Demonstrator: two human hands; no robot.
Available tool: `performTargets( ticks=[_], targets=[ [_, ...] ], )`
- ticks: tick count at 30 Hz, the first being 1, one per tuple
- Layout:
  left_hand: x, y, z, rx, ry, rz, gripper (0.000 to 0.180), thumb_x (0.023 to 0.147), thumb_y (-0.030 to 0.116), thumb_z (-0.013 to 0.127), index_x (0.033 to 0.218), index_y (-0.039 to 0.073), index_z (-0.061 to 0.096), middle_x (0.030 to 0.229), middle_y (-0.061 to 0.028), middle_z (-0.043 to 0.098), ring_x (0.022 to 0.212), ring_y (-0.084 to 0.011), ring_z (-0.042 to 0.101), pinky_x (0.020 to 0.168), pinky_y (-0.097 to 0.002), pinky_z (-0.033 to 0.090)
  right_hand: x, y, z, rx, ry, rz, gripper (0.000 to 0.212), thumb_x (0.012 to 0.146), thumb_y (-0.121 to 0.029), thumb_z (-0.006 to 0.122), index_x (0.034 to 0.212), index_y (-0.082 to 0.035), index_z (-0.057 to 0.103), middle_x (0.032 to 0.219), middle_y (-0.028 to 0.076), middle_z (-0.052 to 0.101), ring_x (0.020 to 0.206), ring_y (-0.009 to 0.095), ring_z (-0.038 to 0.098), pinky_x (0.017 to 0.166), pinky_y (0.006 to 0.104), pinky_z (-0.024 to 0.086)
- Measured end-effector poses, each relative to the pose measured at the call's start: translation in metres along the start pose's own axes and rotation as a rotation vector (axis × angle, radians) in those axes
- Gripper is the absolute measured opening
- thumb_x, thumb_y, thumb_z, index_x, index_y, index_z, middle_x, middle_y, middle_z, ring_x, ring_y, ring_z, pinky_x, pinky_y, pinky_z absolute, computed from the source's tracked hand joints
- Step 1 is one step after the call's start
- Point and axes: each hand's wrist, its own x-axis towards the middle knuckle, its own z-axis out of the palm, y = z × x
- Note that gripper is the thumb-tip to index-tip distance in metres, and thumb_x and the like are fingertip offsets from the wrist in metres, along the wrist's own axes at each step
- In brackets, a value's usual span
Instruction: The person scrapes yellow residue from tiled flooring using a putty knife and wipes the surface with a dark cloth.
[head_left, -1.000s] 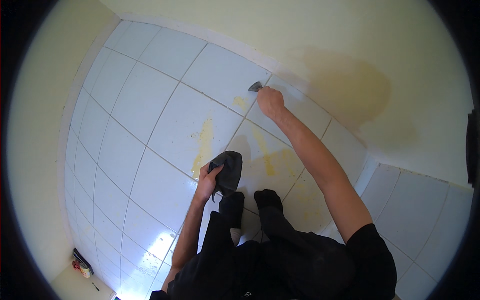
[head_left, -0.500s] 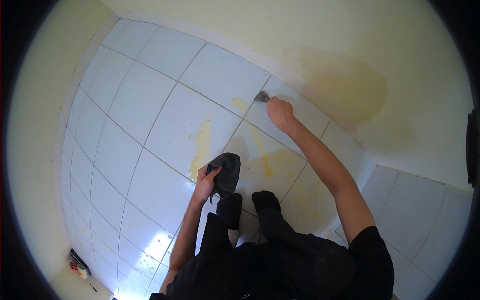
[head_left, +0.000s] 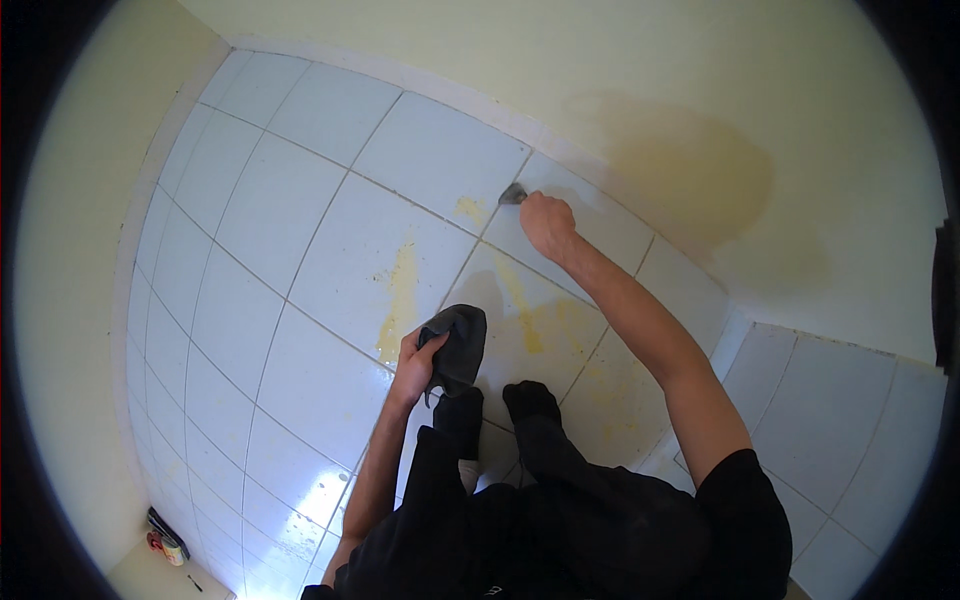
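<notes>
My left hand (head_left: 416, 366) is closed around a dark grey cloth (head_left: 459, 346), held above the tiles just in front of my feet. Stretched out ahead and to the right, my right hand (head_left: 549, 225) grips a scraper, its handle mostly hidden in the fist. The scraper's dark, flared blade (head_left: 513, 194) points left, over or on the tiles near a grout line; contact cannot be made out. Just left of the blade lies a small yellow patch (head_left: 470, 208). Longer yellow smears (head_left: 402, 295) mark the tiles nearer to me, between the cloth and the scraper.
Pale glossy floor tiles (head_left: 300, 210) stretch to a cream wall (head_left: 560, 60) with a low skirting. A brownish stain (head_left: 700, 180) marks that wall. My dark-socked feet (head_left: 532, 402) stand close by. At the far lower left, a bottle (head_left: 172, 550) and a black object sit by another wall.
My right hand and the scraper have shifted slightly left in the picture. The cloth in my left hand has moved a little right. The view has tilted slightly.
</notes>
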Motion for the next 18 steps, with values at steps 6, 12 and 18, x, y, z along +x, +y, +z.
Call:
performTargets(
  ticks=[6, 12, 18],
  targets=[
    [-0.003, -0.004, -0.003, -0.012, -0.019, 0.003, 0.029, 0.094, 0.012, 0.053, 0.117, -0.004, 0.06, 0.104, -0.0069, 0.066, 0.094, -0.0128, 0.06, 0.085, -0.0259, 0.047, -0.017, -0.01, -0.007, -0.001, -0.077, -0.004, 0.019, 0.088, -0.009, 0.053, 0.096, 0.005, 0.062, 0.087, 0.017, 0.07, 0.08, 0.028, 0.071, 0.063, 0.0359, 0.058],
    [-0.001, -0.003, -0.002, 0.007, -0.011, 0.002, 0.029, 0.094, 0.013, 0.053, 0.116, -0.004, 0.061, 0.103, -0.0065, 0.066, 0.094, -0.0126, 0.06, 0.085, -0.026, 0.047, -0.022, 0.007, 0.023, 0.168, 0.051, 0.073, 0.026, 0.09, -0.018, 0.05, 0.092, 0.005, 0.061, 0.085, 0.02, 0.069, 0.078, 0.033, 0.07, 0.063, 0.0417, 0.057],
    [-0.005, 0.0, -0.003, 0.001, -0.003, 0.001, 0.029, 0.094, 0.013, 0.053, 0.116, -0.004, 0.061, 0.103, -0.0064, 0.066, 0.094, -0.0124, 0.06, 0.084, -0.026, 0.047, -0.028, 0.002, 0.017, 0.222, 0.028, -0.03, 0.035, 0.095, -0.028, 0.045, 0.091, 0.003, 0.06, 0.084, 0.023, 0.068, 0.079, 0.038, 0.068, 0.069, 0.0457, 0.055]
  ],
)
